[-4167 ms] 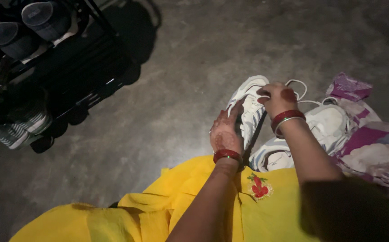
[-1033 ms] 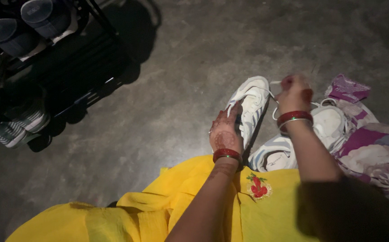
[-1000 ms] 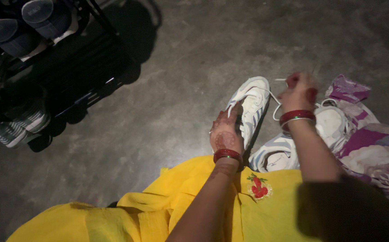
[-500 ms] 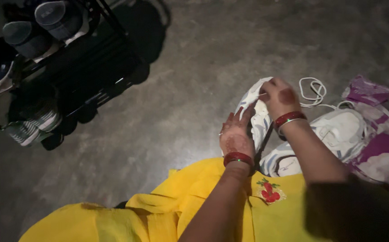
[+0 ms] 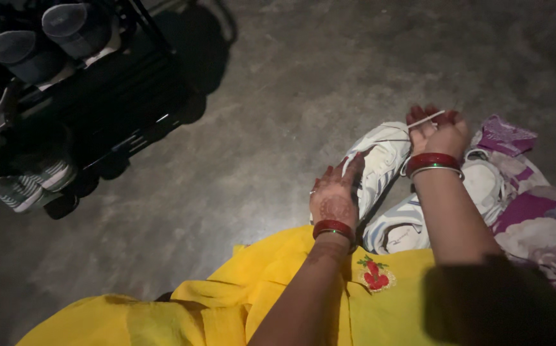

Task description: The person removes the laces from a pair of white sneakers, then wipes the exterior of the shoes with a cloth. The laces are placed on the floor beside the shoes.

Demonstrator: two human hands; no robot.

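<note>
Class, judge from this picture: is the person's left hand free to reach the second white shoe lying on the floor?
Probably not as things stand: the left hand is gripping the raised white shoe, and the right forearm crosses over the second white shoe.

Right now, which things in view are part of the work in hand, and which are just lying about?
In hand:
- white sneaker, steadied by the left hand
- white shoelace, pulled taut by the right hand

Lying about:
- second white sneaker on the floor
- purple and white cloth
- black shoe rack with dark shoes
- grey concrete floor
</note>
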